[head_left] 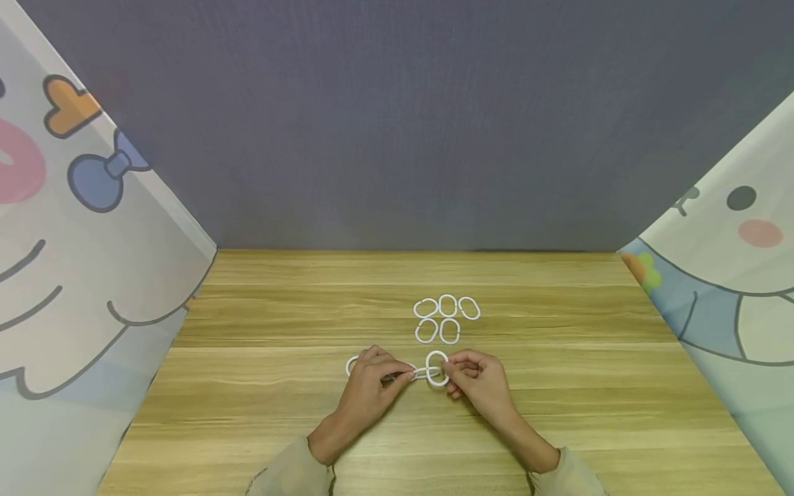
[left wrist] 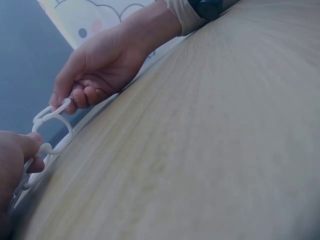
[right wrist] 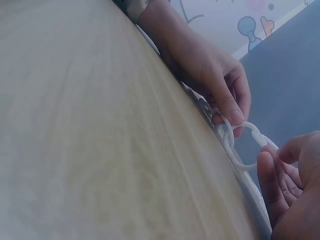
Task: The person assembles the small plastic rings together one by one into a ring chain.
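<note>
A short chain of white plastic oval links (head_left: 351,366) runs under and through my left hand (head_left: 372,386). Between thumb and forefinger, that hand pinches a link near the chain's right end. My right hand (head_left: 486,386) pinches another white oval link (head_left: 437,353) by its right side; it hangs through the chain's last link (head_left: 420,373). In the left wrist view the looped links (left wrist: 70,135) stretch between both hands, just over the table. The right wrist view shows the links (right wrist: 231,145) crossing each other between the fingertips. My left palm hides the chain's middle from above.
Several loose white oval links (head_left: 448,306) lie in two rows on the wooden table (head_left: 279,303), beyond my hands. A grey panel (head_left: 397,138) stands at the table's back edge. Cartoon-printed cloths (head_left: 155,275) hang along the left and right sides.
</note>
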Tool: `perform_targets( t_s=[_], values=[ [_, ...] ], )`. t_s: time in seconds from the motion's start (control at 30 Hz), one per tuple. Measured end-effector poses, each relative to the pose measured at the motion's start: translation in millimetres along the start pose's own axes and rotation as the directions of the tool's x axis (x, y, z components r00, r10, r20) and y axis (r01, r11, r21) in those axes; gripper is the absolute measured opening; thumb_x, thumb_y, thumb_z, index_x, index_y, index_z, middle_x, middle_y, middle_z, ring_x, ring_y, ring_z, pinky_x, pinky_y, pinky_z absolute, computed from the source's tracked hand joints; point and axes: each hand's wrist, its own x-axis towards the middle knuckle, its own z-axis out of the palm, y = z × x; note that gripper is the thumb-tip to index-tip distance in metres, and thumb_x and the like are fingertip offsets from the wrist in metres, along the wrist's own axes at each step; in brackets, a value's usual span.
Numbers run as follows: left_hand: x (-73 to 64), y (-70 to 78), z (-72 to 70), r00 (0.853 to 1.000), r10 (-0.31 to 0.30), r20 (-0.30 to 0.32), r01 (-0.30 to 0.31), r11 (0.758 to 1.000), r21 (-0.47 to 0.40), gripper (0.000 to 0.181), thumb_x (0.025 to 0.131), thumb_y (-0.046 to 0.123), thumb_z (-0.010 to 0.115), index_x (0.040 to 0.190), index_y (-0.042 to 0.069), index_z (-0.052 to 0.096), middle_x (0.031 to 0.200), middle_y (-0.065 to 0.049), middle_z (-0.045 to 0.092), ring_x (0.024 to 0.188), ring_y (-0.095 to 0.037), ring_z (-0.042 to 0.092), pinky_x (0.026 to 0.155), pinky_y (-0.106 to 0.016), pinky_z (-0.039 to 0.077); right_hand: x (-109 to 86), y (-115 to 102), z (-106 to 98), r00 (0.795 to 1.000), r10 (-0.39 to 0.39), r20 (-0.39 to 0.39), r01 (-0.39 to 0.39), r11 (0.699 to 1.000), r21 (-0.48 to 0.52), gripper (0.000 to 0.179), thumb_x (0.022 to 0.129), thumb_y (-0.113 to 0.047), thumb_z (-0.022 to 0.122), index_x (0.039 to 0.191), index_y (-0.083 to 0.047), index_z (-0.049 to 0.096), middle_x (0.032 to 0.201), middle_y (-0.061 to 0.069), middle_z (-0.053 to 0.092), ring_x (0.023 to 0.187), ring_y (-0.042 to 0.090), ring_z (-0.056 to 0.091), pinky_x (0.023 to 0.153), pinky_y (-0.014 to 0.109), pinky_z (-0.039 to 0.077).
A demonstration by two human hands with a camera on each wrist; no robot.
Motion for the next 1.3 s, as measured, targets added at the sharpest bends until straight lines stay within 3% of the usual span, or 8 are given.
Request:
perform_targets(
  t_s=[0.17, 0.33, 0.6, 0.8, 0.93, 1.0, 1.3],
  values=[
    [0.9, 0.5, -0.3, 1.000, -0.006, 0.000, 0.006, 1.000, 0.001, 0.007, 0.090, 0.018, 0.093, 0.095, 0.019, 0.088, 0.091, 0.011, 0.082, 0.088, -0.007, 0.062, 0.082, -0.032, 0.048, 0.1, 1.2, 0.0, 1.000, -0.002, 0.023, 0.002, 1.000, 0.003, 0.013, 0.100, 0.005, 0.077, 0.101, 0.017, 0.072, 0.083, 0.024, 0.075, 0.060, 0.010, 0.071, 0.056, 0.028, 0.063],
    [1.0, 0.5, -0.6, 1.000, -0.014, -0.004, 0.014, 1.000, 0.007, 0.008, 0.090, 0.017, 0.093, 0.096, 0.019, 0.088, 0.092, 0.011, 0.082, 0.089, -0.007, 0.063, 0.083, -0.033, 0.049, 1.4, 3.5, 0.1, 1.000, -0.003, -0.014, 0.003, 1.000, -0.005, 0.010, 0.100, 0.008, 0.075, 0.102, 0.017, 0.072, 0.082, 0.018, 0.075, 0.059, 0.009, 0.070, 0.056, 0.027, 0.062],
    [1.1, 0.0, -0.5, 1.000, -0.010, -0.007, 0.010, 1.000, 0.019, 0.005, 0.092, 0.016, 0.091, 0.095, 0.018, 0.088, 0.092, 0.011, 0.082, 0.087, -0.007, 0.062, 0.082, -0.033, 0.048, 3.3, 5.5, -0.8, 0.996, -0.045, -0.080, 0.043, 0.999, -0.027, 0.031, 0.096, 0.020, 0.066, 0.126, 0.013, 0.073, 0.081, 0.015, 0.068, 0.059, 0.010, 0.065, 0.052, 0.024, 0.058],
    [1.2, -0.9, -0.5, 1.000, -0.013, -0.011, 0.014, 0.999, 0.048, 0.007, 0.090, 0.014, 0.093, 0.094, 0.017, 0.087, 0.091, 0.010, 0.082, 0.088, -0.007, 0.063, 0.082, -0.033, 0.049, 3.3, 6.1, -2.6, 0.994, -0.049, -0.097, 0.043, 0.997, -0.062, 0.019, 0.099, 0.016, 0.068, 0.117, 0.009, 0.073, 0.082, 0.017, 0.071, 0.058, 0.011, 0.065, 0.050, 0.024, 0.056],
    [1.6, 0.4, -1.6, 0.999, -0.036, -0.013, 0.037, 0.997, 0.063, 0.007, 0.091, 0.013, 0.092, 0.094, 0.017, 0.087, 0.092, 0.009, 0.082, 0.089, -0.007, 0.063, 0.081, -0.033, 0.049, 3.4, 7.3, -3.3, 0.994, -0.073, -0.079, 0.067, 0.995, -0.073, 0.005, 0.104, 0.006, 0.072, 0.108, 0.008, 0.070, 0.082, 0.019, 0.075, 0.054, 0.011, 0.066, 0.045, 0.026, 0.054],
    [1.7, 1.0, -2.1, 0.999, -0.045, -0.019, 0.046, 0.997, 0.068, 0.007, 0.091, 0.014, 0.092, 0.094, 0.017, 0.087, 0.092, 0.008, 0.082, 0.088, -0.007, 0.063, 0.081, -0.033, 0.049, 3.5, 7.6, -3.4, 0.994, -0.083, -0.068, 0.078, 0.994, -0.075, 0.007, 0.105, 0.002, 0.072, 0.104, 0.008, 0.069, 0.080, 0.020, 0.076, 0.052, 0.011, 0.066, 0.043, 0.026, 0.053],
    [0.3, 1.6, -2.1, 0.988, -0.085, -0.129, 0.099, 0.989, 0.105, 0.010, 0.086, 0.021, 0.096, 0.086, 0.018, 0.087, 0.077, 0.010, 0.078, 0.082, -0.007, 0.061, 0.079, -0.034, 0.049, 3.3, 9.2, -4.1, 0.988, -0.132, -0.080, 0.127, 0.990, -0.066, 0.010, 0.104, 0.001, 0.074, 0.096, 0.008, 0.075, 0.068, 0.017, 0.070, 0.055, 0.009, 0.063, 0.047, 0.024, 0.054]
  ],
)
